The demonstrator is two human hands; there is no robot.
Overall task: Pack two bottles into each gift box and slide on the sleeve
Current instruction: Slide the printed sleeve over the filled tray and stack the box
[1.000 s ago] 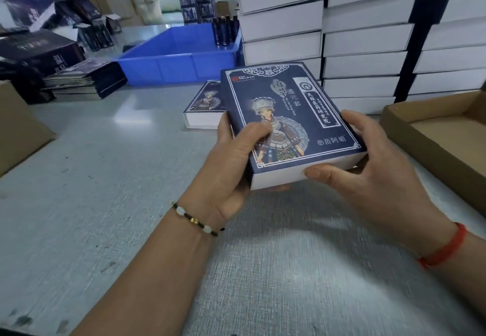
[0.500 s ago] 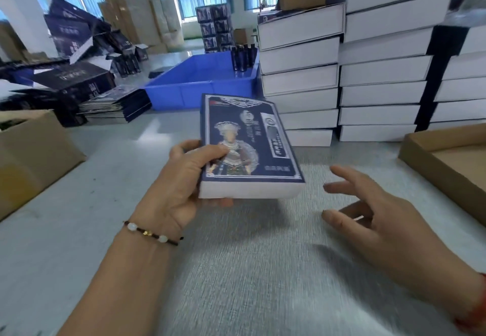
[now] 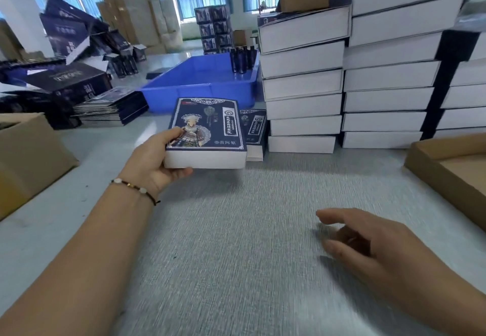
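My left hand (image 3: 155, 155) grips a sleeved gift box (image 3: 207, 130), dark blue with a costumed figure printed on top and a white front edge, held just above the table. Right behind it lies a second sleeved box (image 3: 254, 131) flat on the table. My right hand (image 3: 368, 243) hovers low over the grey table, fingers apart, holding nothing. Dark bottles (image 3: 242, 59) stand in the far right corner of a blue tray (image 3: 200, 85). Stacks of white unsleeved boxes (image 3: 347, 77) rise behind.
A pile of flat dark sleeves (image 3: 110, 108) lies left of the tray. An open cardboard carton (image 3: 452, 167) sits at the right edge and another carton (image 3: 26, 156) at the left. Dark cartons and bags crowd the far left; a person sits beyond the stacks.
My right hand let go of the sleeved box and dropped back toward me. My left hand carried the box forward, up to the sleeved box lying on the table.
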